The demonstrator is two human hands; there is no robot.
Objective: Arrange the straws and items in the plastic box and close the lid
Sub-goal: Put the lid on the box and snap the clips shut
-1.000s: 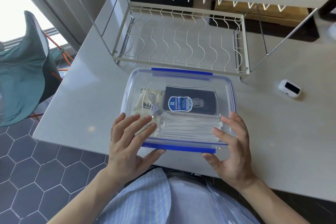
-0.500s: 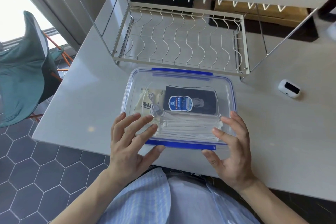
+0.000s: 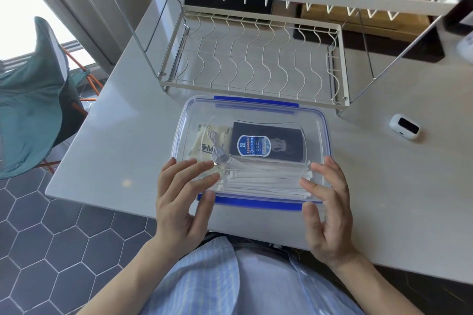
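Since the earlier frames the near blue clip [image 3: 256,204] of the lid has swung from standing out toward the person to lying lower against the box's front edge, and both thumbs have moved in onto it; the fingers have barely shifted. The clear plastic box [image 3: 326,135] sits on the white bench [image 3: 128,135], near the front edge and directly in front of the person, with its lid [image 3: 256,112] already laid flat on top. Through the lid the contents show: a bundle of white wrapped straws [image 3: 263,179] along the near side, a dark packet with a blue label [image 3: 266,144] behind them, and a pale sachet [image 3: 202,146] with a coiled white cable [image 3: 217,148] at the left. The left hand [image 3: 184,199] lies open, fingers spread flat on the near left corner of the lid, thumb at the clip's left end. The right hand [image 3: 325,210] is likewise open, fingers on the near right corner, thumb at the clip's right end. This placement probably presses the lid down while the thumbs snap the clip. The far blue clip [image 3: 256,101] appears folded down. Behind the box stands a white wire rack [image 3: 250,59]; a small white device [image 3: 404,126] rests well apart to the right.
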